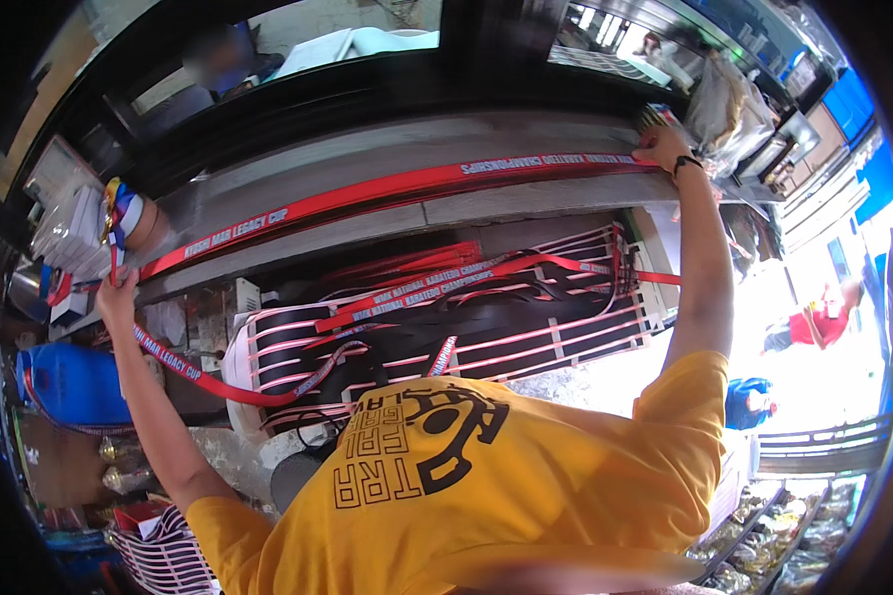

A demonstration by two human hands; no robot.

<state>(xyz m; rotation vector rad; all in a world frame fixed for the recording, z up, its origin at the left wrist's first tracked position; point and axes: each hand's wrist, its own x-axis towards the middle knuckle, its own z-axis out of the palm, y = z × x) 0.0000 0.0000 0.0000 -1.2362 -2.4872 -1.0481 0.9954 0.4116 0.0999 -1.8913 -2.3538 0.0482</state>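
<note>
A long red printed ribbon [367, 196] stretches in layers along a grey wooden ledge [486, 134]. Its left end is pinched in my left hand [117, 296], low beside the stacked white packs. At the far right, my right hand [663, 149] grips the other end, its wrist in a dark band. From my left hand a length of the same ribbon hangs down and loops toward the seat below. More red ribbon [417, 297] and black strips lie loose on a black seat with pale stripes [506, 347].
White packs [69, 238] and a brown tape roll [149, 223] stand at the ledge's left end. Clear plastic bags [729, 104] sit at its right end. A blue drum [74, 385] is below left. A person in red [819, 319] is outside at right; another is behind the window.
</note>
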